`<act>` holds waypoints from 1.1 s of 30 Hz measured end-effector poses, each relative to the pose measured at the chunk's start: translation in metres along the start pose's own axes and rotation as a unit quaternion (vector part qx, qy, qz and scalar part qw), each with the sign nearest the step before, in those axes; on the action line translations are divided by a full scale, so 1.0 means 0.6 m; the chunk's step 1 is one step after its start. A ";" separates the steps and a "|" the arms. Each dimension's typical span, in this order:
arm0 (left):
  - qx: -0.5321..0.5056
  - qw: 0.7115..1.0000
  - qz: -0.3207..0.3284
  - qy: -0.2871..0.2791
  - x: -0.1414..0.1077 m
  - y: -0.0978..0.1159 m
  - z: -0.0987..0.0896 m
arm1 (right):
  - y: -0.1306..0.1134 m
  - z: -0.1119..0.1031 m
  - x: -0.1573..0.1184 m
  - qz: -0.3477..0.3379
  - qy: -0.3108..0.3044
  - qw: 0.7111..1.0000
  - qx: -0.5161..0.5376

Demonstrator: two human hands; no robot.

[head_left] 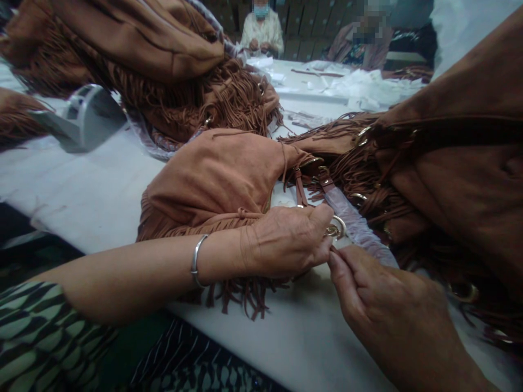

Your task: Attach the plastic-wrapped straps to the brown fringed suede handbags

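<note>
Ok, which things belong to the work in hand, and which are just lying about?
In hand:
- middle bag
- gold ring at the left hand

Apparently lying about:
- left bags
- right bags
- grey object
- white scraps

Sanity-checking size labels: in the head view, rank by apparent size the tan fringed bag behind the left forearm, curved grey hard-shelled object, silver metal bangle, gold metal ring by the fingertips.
1. Tan fringed bag
2. Curved grey object

Silver bangle and gold ring: unranked; fingers partly hide the ring.
</note>
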State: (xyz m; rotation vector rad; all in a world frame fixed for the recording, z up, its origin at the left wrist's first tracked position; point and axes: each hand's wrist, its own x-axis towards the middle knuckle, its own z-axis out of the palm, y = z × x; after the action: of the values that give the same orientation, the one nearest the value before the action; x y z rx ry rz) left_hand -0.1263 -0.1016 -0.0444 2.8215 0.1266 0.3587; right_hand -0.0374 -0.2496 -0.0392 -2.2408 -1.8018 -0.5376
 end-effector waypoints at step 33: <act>0.026 0.999 0.031 -0.026 -0.005 0.000 -0.001 | 0.012 -0.011 0.004 0.095 -0.087 0.983 0.131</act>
State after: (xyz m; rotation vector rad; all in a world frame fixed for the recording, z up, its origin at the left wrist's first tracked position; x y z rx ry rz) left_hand -0.1293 -0.1017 -0.0444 2.8895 0.0382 0.2983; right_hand -0.0309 -0.2518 -0.0315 -2.2960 -1.5993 -0.0654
